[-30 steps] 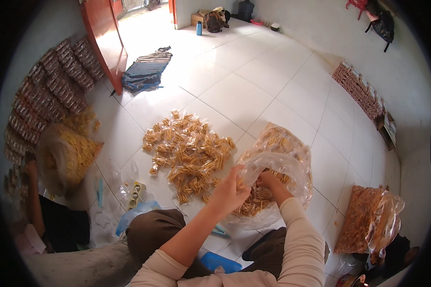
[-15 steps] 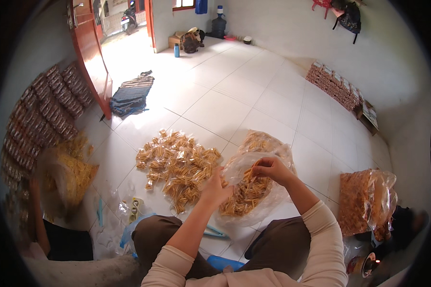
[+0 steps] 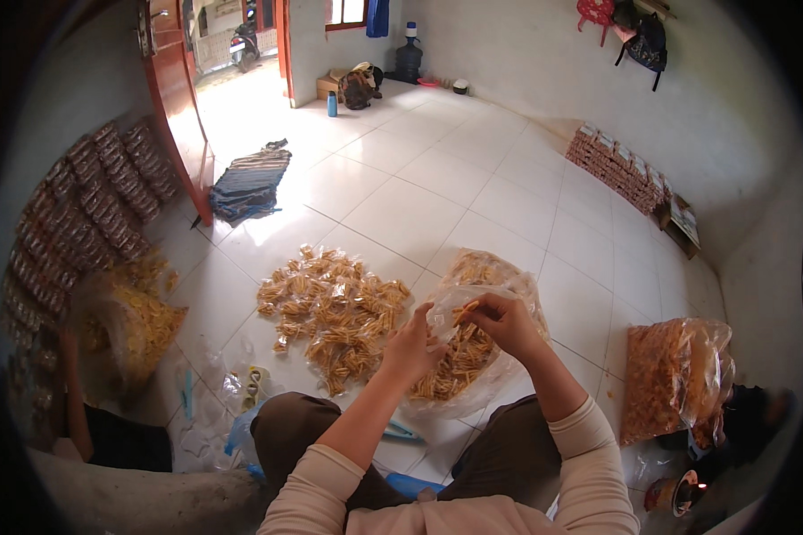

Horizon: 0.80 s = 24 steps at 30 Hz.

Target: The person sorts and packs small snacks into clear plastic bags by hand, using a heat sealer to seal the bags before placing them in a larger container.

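Observation:
Between my knees and the far floor lies a large clear plastic bag full of thin golden-brown snack sticks. My left hand is closed on a piece of clear plastic at the bag's mouth; whether it is a separate small bag or the big bag's rim, I cannot tell. Over the opening, my right hand pinches a few snack sticks, their ends showing at the fingertips. Left of the bag spreads a pile of small filled snack packets.
A co-worker's arm reaches to a bag of yellow snacks at left, near stacked packets. Another snack bag stands at right, beside a blurred person. Loose plastic and a tape roll lie by my left knee.
My right hand has shifted slightly right and down, with snack sticks now visible at its fingertips. My left hand has turned a little and moved slightly toward the bag's mouth.

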{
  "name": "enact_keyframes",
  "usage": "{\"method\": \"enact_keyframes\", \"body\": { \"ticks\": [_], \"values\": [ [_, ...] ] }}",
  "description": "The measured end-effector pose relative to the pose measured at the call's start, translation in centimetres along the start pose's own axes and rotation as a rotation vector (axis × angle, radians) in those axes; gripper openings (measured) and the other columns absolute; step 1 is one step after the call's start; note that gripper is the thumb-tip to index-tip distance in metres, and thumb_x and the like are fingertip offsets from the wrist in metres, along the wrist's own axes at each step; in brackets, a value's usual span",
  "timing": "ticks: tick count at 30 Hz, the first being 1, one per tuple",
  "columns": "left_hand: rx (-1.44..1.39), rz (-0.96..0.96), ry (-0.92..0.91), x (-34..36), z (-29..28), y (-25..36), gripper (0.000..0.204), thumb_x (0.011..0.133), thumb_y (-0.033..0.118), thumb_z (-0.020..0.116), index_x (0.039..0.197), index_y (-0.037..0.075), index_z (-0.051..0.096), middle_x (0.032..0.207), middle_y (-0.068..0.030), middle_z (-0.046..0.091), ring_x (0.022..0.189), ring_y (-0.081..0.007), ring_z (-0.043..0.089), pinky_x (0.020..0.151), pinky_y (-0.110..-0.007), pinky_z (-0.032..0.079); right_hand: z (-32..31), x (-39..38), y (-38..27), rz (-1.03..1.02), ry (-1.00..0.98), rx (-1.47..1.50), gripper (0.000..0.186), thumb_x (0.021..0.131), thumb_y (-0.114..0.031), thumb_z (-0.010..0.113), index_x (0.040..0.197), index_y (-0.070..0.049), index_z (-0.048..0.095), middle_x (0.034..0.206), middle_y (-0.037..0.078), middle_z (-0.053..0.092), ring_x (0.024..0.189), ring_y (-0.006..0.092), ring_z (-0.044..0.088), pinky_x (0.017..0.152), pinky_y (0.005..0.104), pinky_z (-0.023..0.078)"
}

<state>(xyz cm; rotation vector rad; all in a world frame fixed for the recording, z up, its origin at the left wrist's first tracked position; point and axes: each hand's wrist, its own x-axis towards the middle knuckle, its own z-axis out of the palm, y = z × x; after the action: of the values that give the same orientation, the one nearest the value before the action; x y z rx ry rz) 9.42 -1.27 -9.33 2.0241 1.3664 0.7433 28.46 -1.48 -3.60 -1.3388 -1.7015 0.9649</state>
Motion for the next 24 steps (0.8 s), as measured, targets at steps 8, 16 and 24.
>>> {"method": "enact_keyframes", "body": {
  "ticks": [8, 16, 24],
  "values": [
    [-0.002, 0.053, 0.062, 0.1, 0.7, -0.3, 0.076, 0.071, 0.029, 0.072, 0.131, 0.012, 0.029, 0.097, -0.0111, 0.058, 0.094, -0.026, 0.058, 0.083, -0.038, 0.044, -0.4, -0.4, -1.2, -0.113, -0.073, -0.082, 0.018, 0.082, -0.012, 0.064, 0.095, 0.0, 0.062, 0.082, 0.007, 0.066, 0.075, 0.0091, 0.06, 0.068, 0.0231, 0.048],
    [0.016, 0.102, 0.03, 0.2, 0.6, 0.2, 0.07, 0.071, 0.025, 0.07, 0.128, 0.011, 0.033, 0.103, -0.011, 0.057, 0.098, -0.0259, 0.056, 0.086, -0.04, 0.04, -1.2, 0.6, 0.8, 0.1, -0.204, 0.194, 0.018, 0.083, -0.009, 0.062, 0.098, 0.001, 0.06, 0.088, 0.005, 0.065, 0.082, 0.01, 0.061, 0.073, 0.0233, 0.049],
    [0.023, 0.096, -0.011, 0.0, 0.6, 0.4, 0.068, 0.07, 0.021, 0.068, 0.128, 0.011, 0.034, 0.105, -0.0105, 0.057, 0.102, -0.0252, 0.054, 0.086, -0.041, 0.036, -1.0, 0.5, 0.1, 0.125, -0.272, 0.116, 0.022, 0.082, -0.009, 0.063, 0.101, 0.001, 0.059, 0.091, 0.006, 0.064, 0.084, 0.0106, 0.06, 0.074, 0.0236, 0.049]
  ]
}}
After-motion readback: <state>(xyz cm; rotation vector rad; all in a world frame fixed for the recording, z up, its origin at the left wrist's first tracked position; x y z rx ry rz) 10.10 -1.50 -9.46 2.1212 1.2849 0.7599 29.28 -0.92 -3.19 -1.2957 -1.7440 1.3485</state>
